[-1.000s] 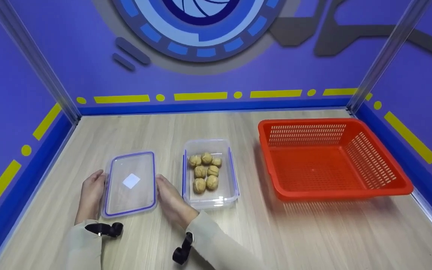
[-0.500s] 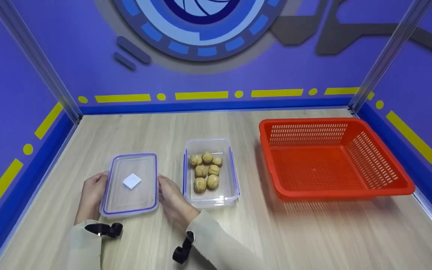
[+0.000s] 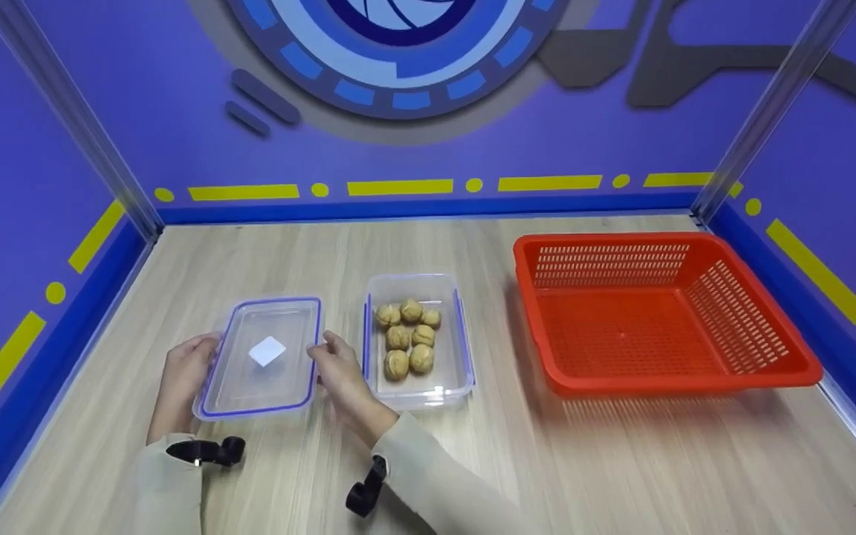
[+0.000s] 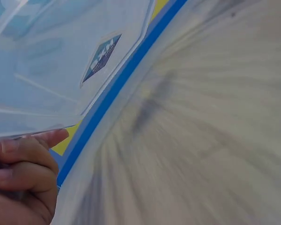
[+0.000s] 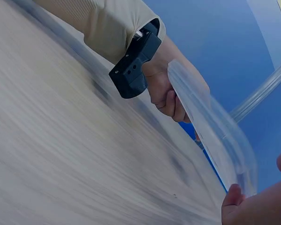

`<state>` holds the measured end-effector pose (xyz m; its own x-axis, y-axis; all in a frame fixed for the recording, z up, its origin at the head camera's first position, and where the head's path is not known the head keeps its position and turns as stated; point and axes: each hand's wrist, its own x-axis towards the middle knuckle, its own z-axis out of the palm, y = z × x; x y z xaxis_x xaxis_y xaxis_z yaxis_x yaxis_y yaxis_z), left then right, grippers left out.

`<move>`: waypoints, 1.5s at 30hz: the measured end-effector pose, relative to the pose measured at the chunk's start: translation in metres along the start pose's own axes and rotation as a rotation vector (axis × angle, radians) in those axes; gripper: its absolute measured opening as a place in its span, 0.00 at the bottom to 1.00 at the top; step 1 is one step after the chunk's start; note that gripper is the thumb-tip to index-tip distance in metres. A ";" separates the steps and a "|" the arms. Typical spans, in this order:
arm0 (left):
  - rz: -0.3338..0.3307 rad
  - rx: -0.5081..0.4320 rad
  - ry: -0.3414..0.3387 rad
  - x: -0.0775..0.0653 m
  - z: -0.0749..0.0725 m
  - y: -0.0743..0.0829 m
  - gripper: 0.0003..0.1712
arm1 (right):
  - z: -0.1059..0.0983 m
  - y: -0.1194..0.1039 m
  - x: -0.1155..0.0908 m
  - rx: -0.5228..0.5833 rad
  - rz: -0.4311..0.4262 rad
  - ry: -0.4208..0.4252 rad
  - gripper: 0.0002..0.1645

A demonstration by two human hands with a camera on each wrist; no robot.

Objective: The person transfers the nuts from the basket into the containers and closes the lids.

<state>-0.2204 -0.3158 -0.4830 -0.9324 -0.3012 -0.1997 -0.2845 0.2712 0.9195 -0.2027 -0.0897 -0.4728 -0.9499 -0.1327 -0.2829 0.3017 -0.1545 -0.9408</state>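
A clear plastic container lid [image 3: 276,383] with a violet-blue rim and a white diamond label is held over the table, slightly tilted. My left hand [image 3: 184,371] grips its left edge; in the left wrist view curled fingers [image 4: 28,164] lie under the lid [image 4: 47,70]. My right hand [image 3: 350,383] holds the right edge between thumb and fingers; part of that contact is hidden. In the right wrist view the lid [image 5: 215,131] spans both hands. Just right of my right hand stands an uncovered clear food container [image 3: 452,390] with several walnuts [image 3: 397,338] inside.
On the right stands a red plastic basket [image 3: 614,383] with slotted sides. The pale wooden table [image 3: 279,253] is bounded by blue-purple walls [image 3: 398,156] at the back and both sides.
The lid has shifted a little right and away from me and tilted. My right hand's fingers have changed position at its edge. The food container, walnuts and basket stay put.
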 end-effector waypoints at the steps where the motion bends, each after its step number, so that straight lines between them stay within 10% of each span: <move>1: 0.015 0.002 0.005 -0.001 0.001 0.003 0.25 | 0.000 -0.002 -0.001 -0.034 -0.024 0.013 0.39; 11: 0.079 -0.110 0.028 -0.009 0.013 0.021 0.16 | -0.010 -0.019 -0.010 -0.236 -0.244 -0.015 0.39; 25: 0.131 -0.242 0.005 -0.019 0.057 0.043 0.17 | -0.066 -0.045 0.001 -0.451 -0.345 -0.121 0.38; 45: 0.191 -0.299 0.017 -0.034 0.135 0.062 0.17 | -0.140 -0.053 0.003 -0.593 -0.488 0.130 0.28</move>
<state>-0.2367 -0.1656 -0.4646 -0.9580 -0.2866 -0.0116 -0.0256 0.0453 0.9986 -0.2326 0.0552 -0.4493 -0.9771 -0.0626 0.2034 -0.2116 0.3882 -0.8969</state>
